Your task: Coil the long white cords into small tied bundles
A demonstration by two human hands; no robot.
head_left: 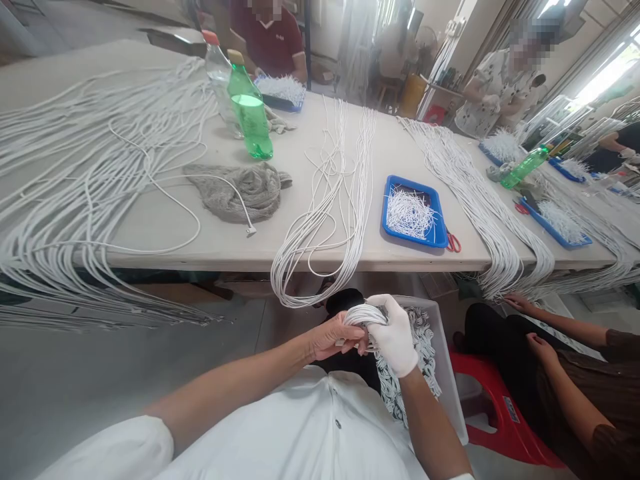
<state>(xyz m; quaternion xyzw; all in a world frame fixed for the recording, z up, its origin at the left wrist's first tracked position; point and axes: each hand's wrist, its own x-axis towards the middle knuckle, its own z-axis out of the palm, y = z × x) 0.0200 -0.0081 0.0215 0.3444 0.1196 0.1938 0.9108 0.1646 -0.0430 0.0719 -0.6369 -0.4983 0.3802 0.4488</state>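
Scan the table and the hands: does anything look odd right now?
Mismatched: the right hand is gloved, the left hand bare, on the white cord bundle. On the table, one loose cord with a small tip trails over the grey cloth.

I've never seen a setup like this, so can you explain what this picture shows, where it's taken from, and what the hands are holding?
This picture comes from a camera worn on a person's head, looking down at their own hands, so the white shirt at the bottom is theirs. Their bare left hand and white-gloved right hand hold a looped bundle of white cord. Ahead is a long table with long white cords, a blue tray of short white pieces, red scissors, a green bottle and a grey cloth. Beside the person are a white crate and a co-worker on a red stool.
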